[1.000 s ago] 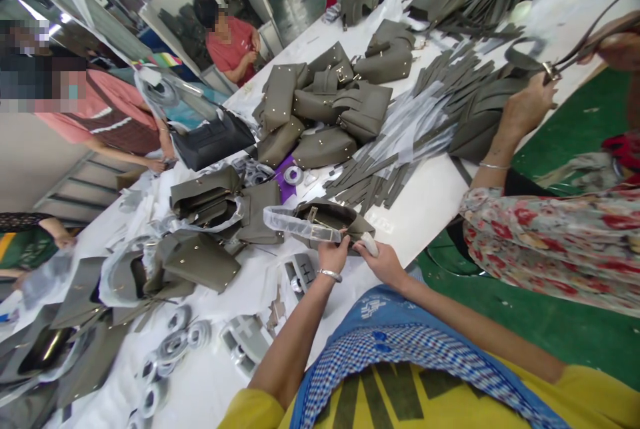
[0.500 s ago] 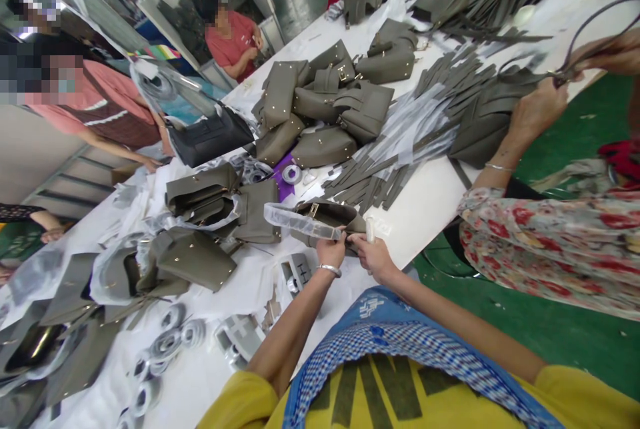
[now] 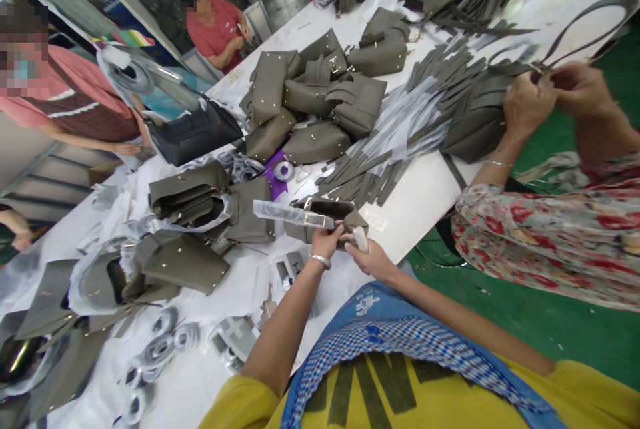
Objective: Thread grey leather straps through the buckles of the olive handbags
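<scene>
An olive-grey handbag (image 3: 356, 217) lies on the white table in front of me, its top gaping. My left hand (image 3: 326, 244) is closed on a strap (image 3: 280, 212) wrapped in clear plastic, close to its gold buckle (image 3: 316, 220). The strap's wrapped length reaches left across the bag. Close by, my right hand (image 3: 371, 260) has its fingers pinched at the bag's near right side, round a short white piece (image 3: 361, 240) that sticks up. What the white piece is I cannot make out. The fingertips partly hide the near edge of the bag.
Several olive handbags are piled ahead (image 3: 315, 92) and more lie to the left (image 3: 185, 259). Loose flat straps (image 3: 385, 149) spread ahead right. Plastic-wrapped rolls (image 3: 160, 342) lie at lower left. A co-worker's hands (image 3: 530, 99) handle a bag strap at right; other people stand across the table (image 3: 425, 199).
My hands stay together at the bag; the wrapped strap now lies flatter, with its buckle turned more into view. At right, the co-worker's two hands have come together. The view has shifted slightly.
</scene>
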Demonstrator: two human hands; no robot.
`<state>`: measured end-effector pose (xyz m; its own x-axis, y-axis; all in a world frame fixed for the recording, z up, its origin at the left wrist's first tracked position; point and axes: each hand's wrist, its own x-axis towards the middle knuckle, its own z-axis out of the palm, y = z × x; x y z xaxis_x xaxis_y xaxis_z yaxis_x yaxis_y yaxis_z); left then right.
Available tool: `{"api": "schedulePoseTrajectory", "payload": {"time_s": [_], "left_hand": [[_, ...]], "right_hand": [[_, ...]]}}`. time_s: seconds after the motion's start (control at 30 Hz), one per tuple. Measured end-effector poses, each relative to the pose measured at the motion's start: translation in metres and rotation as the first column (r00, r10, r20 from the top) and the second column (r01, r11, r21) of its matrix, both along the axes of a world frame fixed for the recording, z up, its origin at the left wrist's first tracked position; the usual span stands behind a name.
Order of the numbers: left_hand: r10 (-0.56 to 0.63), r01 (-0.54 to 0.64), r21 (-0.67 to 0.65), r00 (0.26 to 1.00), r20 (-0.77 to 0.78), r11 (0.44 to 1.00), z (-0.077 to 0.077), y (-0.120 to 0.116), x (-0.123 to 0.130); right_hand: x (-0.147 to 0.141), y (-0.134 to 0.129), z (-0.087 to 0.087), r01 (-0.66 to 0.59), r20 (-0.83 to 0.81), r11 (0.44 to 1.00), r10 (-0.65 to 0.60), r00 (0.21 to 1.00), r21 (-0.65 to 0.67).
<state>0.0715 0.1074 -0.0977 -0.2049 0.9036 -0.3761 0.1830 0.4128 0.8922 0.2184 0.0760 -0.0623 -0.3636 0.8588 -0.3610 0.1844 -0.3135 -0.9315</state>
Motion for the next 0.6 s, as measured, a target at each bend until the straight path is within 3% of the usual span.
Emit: {"api": "schedulePoseTrajectory", "payload": {"time_s": [0.17, 0.3, 0.4, 0.5, 0.6], "left_hand": [[-0.028, 0.029, 0.020, 0.998, -0.064, 0.999, 0.004, -0.001, -0.002], [-0.067, 0.070, 0.018, 0.988, -0.139, 0.997, 0.011, -0.001, 0.000], [-0.105, 0.109, 0.005, 0.968, -0.228, 0.994, 0.017, -0.002, 0.000], [-0.150, 0.172, 0.021, 0.907, -0.394, 0.985, 0.023, -0.004, 0.000], [-0.153, 0.196, 0.033, 0.850, -0.503, 0.980, 0.025, -0.006, 0.000]], "right_hand": [[0.022, 0.000, -0.001, 0.195, 0.142, 0.980, -0.200, 0.969, 0.047], [0.028, -0.001, 0.002, 0.117, 0.007, 0.991, -0.117, 0.993, -0.061], [0.033, 0.001, 0.003, 0.031, 0.103, 0.999, -0.034, 0.994, 0.033], [0.038, 0.003, 0.000, 0.048, 0.240, 0.991, -0.078, 0.968, 0.129], [0.038, 0.001, -0.004, 0.132, 0.224, 0.980, -0.164, 0.961, 0.151]]}}
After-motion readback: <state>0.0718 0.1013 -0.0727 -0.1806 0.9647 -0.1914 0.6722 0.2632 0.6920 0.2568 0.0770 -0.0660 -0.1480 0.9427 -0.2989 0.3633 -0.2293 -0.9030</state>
